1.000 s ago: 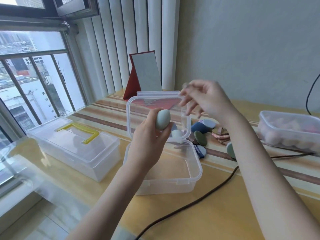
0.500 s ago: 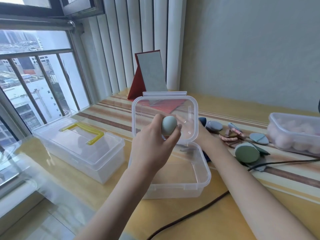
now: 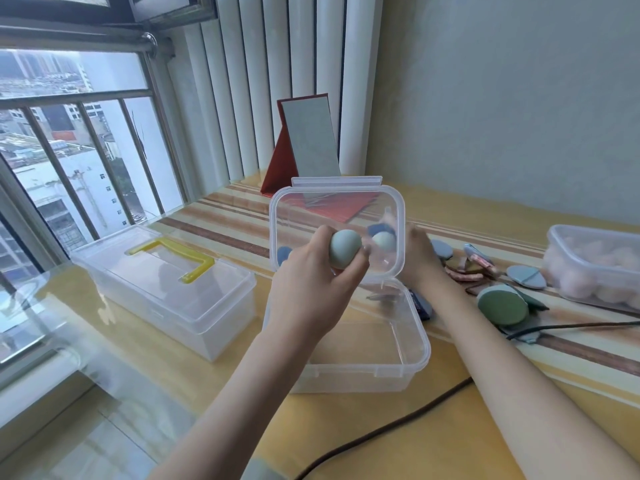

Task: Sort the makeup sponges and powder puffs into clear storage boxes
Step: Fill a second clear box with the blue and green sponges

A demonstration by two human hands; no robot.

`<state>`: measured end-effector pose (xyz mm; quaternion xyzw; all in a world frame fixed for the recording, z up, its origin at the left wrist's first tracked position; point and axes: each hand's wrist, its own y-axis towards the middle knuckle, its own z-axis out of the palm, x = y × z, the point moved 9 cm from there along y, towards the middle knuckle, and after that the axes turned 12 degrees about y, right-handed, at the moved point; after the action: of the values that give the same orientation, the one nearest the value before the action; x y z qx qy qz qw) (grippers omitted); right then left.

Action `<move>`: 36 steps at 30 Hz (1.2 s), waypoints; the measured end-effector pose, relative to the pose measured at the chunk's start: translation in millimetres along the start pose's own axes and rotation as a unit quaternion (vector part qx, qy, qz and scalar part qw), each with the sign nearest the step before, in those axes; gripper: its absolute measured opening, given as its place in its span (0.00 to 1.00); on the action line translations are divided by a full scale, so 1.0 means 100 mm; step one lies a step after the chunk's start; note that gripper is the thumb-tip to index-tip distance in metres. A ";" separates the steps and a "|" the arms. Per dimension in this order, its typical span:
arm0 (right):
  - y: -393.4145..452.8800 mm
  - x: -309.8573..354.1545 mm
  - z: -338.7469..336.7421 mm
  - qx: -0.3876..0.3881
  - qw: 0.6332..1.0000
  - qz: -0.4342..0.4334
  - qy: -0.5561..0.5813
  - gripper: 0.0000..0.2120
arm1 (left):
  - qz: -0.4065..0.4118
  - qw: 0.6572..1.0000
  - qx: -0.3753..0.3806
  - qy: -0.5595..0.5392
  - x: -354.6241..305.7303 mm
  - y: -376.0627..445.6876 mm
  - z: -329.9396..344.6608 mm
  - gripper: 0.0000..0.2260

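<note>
So far the sort looks early-to-middle. Open box [image 3: 363, 351], centre near, shows a bare floor; its hinged lid [image 3: 337, 206] stands upright at the far side. Box at far right [image 3: 588, 268] already holds many pale pink rounded sponges, so that class looks largely done. Handled box [image 3: 166, 289], left, is lidded, with a yellow handle, and no contents are visible in it.

Left hand [image 3: 311, 282] is raised over the open box in front of the lid; fingers curled round a pale green egg sponge [image 3: 344, 249], gripping it. It has not yet gone into any box.

Right hand [image 3: 415, 261] reaches behind the lid, towards the loose pile. Seen partly through blurred plastic; cannot tell whether its fingers hold anything. A second pale green sponge [image 3: 383, 241] and a blue piece show through the lid beside it.

Left to do: the scatter on the counter [image 3: 381, 445] to the right, including a flat green round puff [image 3: 504, 306], a grey-blue puff [image 3: 526, 277] and some brownish-pink pieces too small to identify.

Materials: boxes are clear, rigid, glossy plastic with rounded corners. Sponges look matte, smooth and probably compressible. Puffs are flat discs or teardrops, matte and cloth-like. Counter covering is striped yellow. A dark cable [image 3: 398, 427] crosses near right; a red-backed mirror [image 3: 308, 147] stands far.
</note>
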<state>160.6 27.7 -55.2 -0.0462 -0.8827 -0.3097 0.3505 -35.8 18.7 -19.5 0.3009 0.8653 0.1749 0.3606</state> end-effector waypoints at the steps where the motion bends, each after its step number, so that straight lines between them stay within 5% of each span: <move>1: 0.02 0.00 -0.18 -0.061 0.997 0.018 0.041 0.10 | -0.003 1.000 -0.004 -0.013 0.01 0.00 -0.01 0.13; 4: 0.03 -0.07 -0.70 -0.213 0.950 0.098 0.208 0.08 | 0.015 1.000 -0.017 -0.018 -0.02 -0.01 -0.04 0.13; 7: 0.14 0.26 -0.85 -0.158 0.944 0.067 0.281 0.06 | -0.002 0.983 0.056 -0.177 -0.06 0.01 0.05 0.11; 8: 0.17 0.49 -0.79 -0.103 0.946 0.035 0.307 0.05 | -0.035 0.946 0.108 -0.303 -0.05 0.02 0.13 0.10; 10: 0.14 0.91 -0.60 -0.002 0.950 -0.035 0.309 0.06 | -0.107 0.816 0.207 -0.528 -0.05 0.01 0.28 0.15; 13: 0.05 1.28 -0.28 0.066 0.967 -0.094 0.228 0.09 | -0.158 0.686 0.245 -0.666 -0.01 0.01 0.25 0.19; 16: 0.02 1.33 -0.05 0.085 0.980 -0.068 0.165 0.13 | -0.129 0.631 0.255 -0.721 -0.05 0.03 0.17 0.18; 20: -0.03 1.32 0.14 0.119 0.975 -0.039 0.182 0.21 | -0.102 0.609 0.258 -0.743 -0.07 0.04 0.13 0.16; 22: -0.04 1.31 0.20 0.114 0.976 -0.034 0.184 0.21 | -0.137 0.620 0.237 -0.735 0.00 0.06 0.18 0.16; 28: 0.03 1.20 0.14 0.092 0.968 0.022 0.234 0.09 | -0.189 0.772 0.105 -0.598 0.34 0.13 0.10 0.15; 32: 0.00 1.09 0.16 0.221 0.943 0.078 0.236 0.11 | -0.109 0.905 0.010 -0.411 0.53 0.12 -0.19 0.11; 36: -0.15 1.05 0.27 0.335 0.920 0.096 0.182 0.13 | -0.079 0.909 -0.033 -0.409 0.60 0.02 -0.18 0.15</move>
<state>61.2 16.6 -10.3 0.0470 -0.8471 0.0358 0.5281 -81.8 57.7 -37.0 0.2641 0.6568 0.0362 0.7053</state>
